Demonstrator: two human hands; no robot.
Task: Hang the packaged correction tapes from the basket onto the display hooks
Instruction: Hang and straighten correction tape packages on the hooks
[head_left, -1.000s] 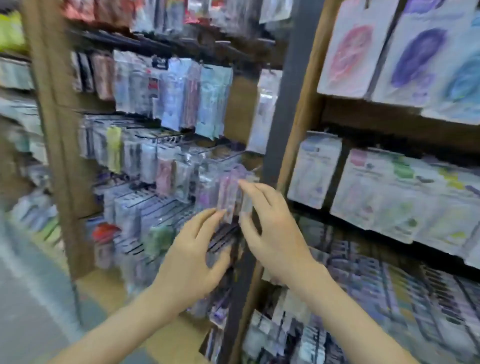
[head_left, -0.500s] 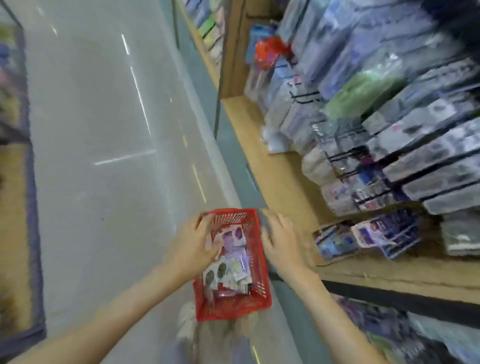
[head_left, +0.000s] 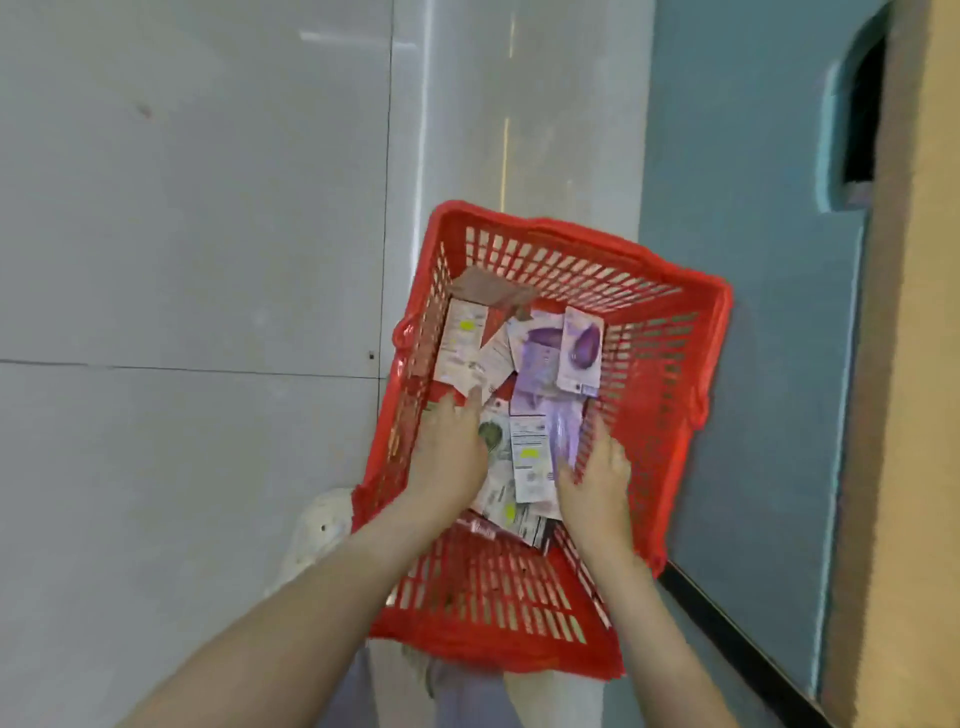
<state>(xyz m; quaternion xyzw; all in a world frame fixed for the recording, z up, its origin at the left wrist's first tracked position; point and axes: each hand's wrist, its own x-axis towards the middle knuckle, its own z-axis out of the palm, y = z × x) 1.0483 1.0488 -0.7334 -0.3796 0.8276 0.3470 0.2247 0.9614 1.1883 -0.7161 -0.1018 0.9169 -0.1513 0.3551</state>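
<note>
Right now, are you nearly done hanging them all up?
Not nearly. Done: can't tell, no hooks show in this view. In hand: both the left hand and right hand are down in the red basket among the packets, none lifted out yet. Left: a jumbled pile still to hang.

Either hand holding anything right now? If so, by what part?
Left hand lies flat on the packages in the basket, holding nothing. Right hand touches the right edge of a purple package; grip unclear.
</note>
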